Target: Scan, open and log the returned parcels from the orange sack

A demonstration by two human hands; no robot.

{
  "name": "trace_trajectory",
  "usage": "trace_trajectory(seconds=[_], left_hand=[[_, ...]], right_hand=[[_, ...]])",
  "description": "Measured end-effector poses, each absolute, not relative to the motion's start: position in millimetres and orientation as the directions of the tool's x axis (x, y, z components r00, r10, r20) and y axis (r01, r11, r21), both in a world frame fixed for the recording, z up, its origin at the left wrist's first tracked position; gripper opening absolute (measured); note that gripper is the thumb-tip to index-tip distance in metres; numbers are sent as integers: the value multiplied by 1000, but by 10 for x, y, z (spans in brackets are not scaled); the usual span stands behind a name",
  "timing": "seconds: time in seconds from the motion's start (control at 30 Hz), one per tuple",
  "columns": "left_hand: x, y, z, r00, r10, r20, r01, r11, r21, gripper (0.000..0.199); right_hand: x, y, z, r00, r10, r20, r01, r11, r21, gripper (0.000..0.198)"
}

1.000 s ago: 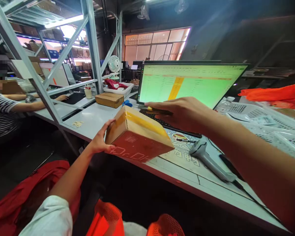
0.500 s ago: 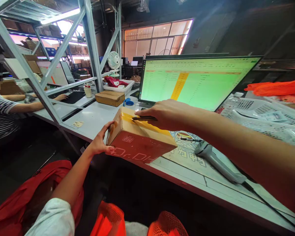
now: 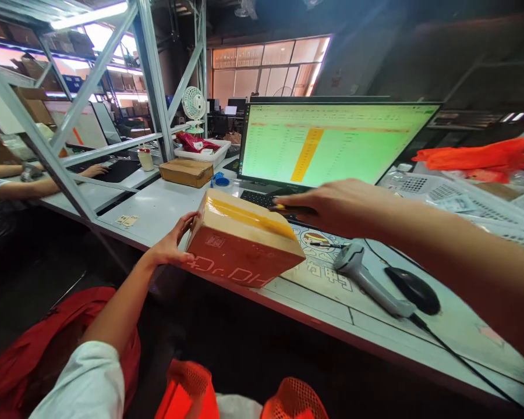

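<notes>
Left hand point(image 3: 171, 249): we are gripping a tilted cardboard carton point(image 3: 240, 256) at the desk point(image 3: 144, 203)'s front edge | right hand point(image 3: 344, 201): we are clasping a blurred box cutter point(image 3: 299, 209) near its top | progress: yellow tape point(image 3: 248, 214) is spanning the top, no opening showing

This looks like a warehouse workstation, with stocked metal shelves point(image 3: 50, 61), a handheld scanner point(image 3: 367, 282) and a computer monitor point(image 3: 344, 145).

I've got a yellow-taped, pale-lettered cardboard box point(image 3: 247, 241) tilted, gripped at one end by my left hand point(image 3: 171, 247); a slim dark tool point(image 3: 297, 210) juts from my right hand point(image 3: 344, 205).
</notes>
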State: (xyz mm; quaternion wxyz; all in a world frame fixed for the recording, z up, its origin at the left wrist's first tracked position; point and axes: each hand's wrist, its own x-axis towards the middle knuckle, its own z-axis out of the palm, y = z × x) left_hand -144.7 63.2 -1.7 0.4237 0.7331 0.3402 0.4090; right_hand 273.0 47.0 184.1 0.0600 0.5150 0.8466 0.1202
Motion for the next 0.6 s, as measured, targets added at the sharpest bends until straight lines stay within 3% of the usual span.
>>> trace_trajectory(seconds=[0.17, 0.27, 0.5, 0.6], left_hand=[[-1365, 654, 119, 486, 818, 307, 173, -435, 884, 133], [-1422, 581, 103, 471, 834, 287, 200, -418, 886, 136], [-1524, 449, -10, 423, 878, 224, 229, -343, 911, 149], [-1514, 479, 5, 426, 875, 228, 203, -338, 919, 148]], right_hand=[[1779, 471, 2260, -698, 711, 90, 706, 660, 258, 44], [1578, 562, 2198, -754, 656, 42, 645, 726, 238, 43], [2121, 688, 1823, -690, 720, -79, 709, 694, 125, 36], [2666, 714, 1616, -614, 788, -47, 785, 615, 74, 32]])
